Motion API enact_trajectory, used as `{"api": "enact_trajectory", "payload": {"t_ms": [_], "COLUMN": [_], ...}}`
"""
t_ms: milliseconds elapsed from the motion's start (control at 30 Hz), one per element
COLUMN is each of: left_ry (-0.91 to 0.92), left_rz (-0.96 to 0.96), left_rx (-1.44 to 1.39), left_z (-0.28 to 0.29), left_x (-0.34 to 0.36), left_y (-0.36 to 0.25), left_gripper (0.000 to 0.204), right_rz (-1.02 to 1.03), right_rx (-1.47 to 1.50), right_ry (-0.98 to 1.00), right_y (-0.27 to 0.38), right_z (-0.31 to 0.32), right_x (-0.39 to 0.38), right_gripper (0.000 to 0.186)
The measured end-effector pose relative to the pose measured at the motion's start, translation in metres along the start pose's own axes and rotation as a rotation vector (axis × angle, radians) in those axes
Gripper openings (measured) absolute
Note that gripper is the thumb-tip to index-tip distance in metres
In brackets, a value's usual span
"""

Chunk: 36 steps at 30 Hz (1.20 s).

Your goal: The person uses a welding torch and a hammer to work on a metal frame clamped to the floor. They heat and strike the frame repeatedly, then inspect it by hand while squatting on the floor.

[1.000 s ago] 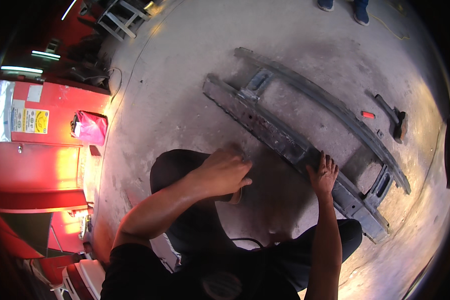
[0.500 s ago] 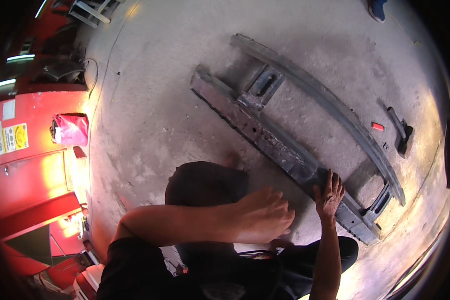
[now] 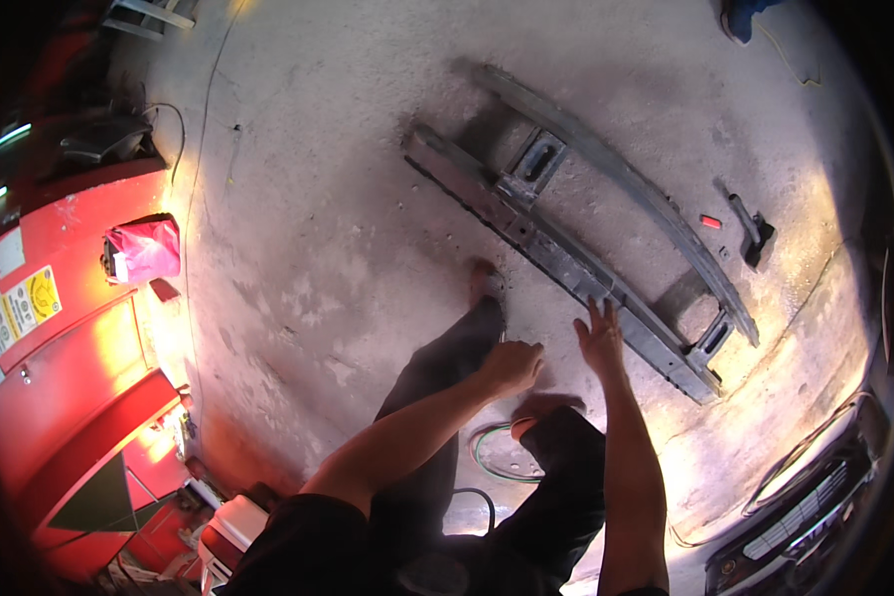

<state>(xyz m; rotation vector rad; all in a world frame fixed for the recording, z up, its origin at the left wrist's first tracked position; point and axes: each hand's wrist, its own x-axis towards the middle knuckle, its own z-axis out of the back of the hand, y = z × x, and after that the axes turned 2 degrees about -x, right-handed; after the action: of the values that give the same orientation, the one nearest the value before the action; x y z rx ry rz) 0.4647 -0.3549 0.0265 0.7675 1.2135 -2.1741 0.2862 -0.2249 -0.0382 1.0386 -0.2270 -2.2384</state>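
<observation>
A long grey metal beam assembly (image 3: 573,268), like a vehicle's bumper reinforcement, lies diagonally on the concrete floor. Two slotted brackets join its straight bar to its curved bar. My right hand (image 3: 600,343) is open, fingers spread, at the near edge of the straight bar; the fingertips overlap it in view, and I cannot tell if they touch. My left hand (image 3: 513,370) is closed in a fist to the left of it, clear of the beam. Whatever it may hold is hidden inside the curled fingers.
Beyond the curved bar lie a small red object (image 3: 710,222) and a dark tool with a handle (image 3: 751,233). A green hose (image 3: 487,455) loops by my feet. Red cabinets with a pink bag (image 3: 147,250) stand left; a dark grille panel (image 3: 795,526) lies lower right.
My right hand has come off the straight bar's top, back to its near edge. The left fist has moved away from my chest, forward. My legs have shifted, and the view has risen.
</observation>
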Motion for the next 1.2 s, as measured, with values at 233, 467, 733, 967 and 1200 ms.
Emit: {"api": "enact_trajectory", "payload": {"t_ms": [233,467,733,967,1200], "left_ry": [-0.320,-0.417,-0.175,-0.068,-0.083], "left_rz": [-0.087,0.403,0.819,0.206,0.580], "left_rx": [-0.392,-0.434,-0.752,-0.538,-0.624], "left_z": [0.052,0.146,0.122,0.116,0.215], "left_x": [-0.150,-0.263,-0.410,-0.413,-0.397], "left_y": [-0.029,0.050,0.088,0.127,0.129], "left_gripper": [0.017,0.025,0.030,0.034,0.032], "right_rz": [0.057,-0.153,-0.105,-0.223,-0.266], "right_rx": [0.133,-0.039,0.242,0.258,0.192], "right_ry": [0.180,-0.022,0.099,0.016,-0.077], "right_y": [0.065,-0.058,0.032,0.068,0.064], "right_z": [0.118,0.141,0.155,0.183,0.160], "right_x": [-0.242,-0.400,-0.367,-0.334,-0.362], "right_gripper": [0.051,0.035,0.031,0.041,0.037]}}
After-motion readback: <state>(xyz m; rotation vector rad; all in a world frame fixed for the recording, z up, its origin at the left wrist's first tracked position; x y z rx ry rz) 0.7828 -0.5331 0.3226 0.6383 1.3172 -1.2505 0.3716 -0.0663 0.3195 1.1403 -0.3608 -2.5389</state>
